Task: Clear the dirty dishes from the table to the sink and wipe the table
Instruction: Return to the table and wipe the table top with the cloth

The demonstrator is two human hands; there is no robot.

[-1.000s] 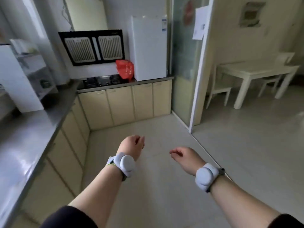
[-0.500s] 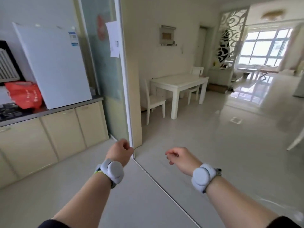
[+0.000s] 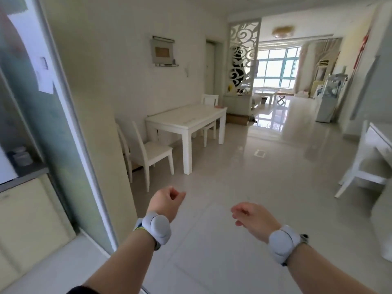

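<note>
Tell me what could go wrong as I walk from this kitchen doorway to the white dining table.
1. The glossy pale tile floor mirrors the window light; it may be slick, and worse with full hands.
2. The edge of the frosted glass sliding door is close beside the left hand; an elbow could clip it.
3. A white wooden chair stands by the near end of the white rectangular dining table, narrowing access there.

I see a white chair (image 3: 152, 150) on the glossy tiled floor (image 3: 233, 179) by the cream wall (image 3: 116, 60), and a second chair (image 3: 360, 168) at my right. At my left, a frosted glass door (image 3: 48, 128) carries a sheet of paper (image 3: 35, 49). Far ahead, a carved white screen (image 3: 244, 39) stands beside a bright window (image 3: 277, 68).
</note>
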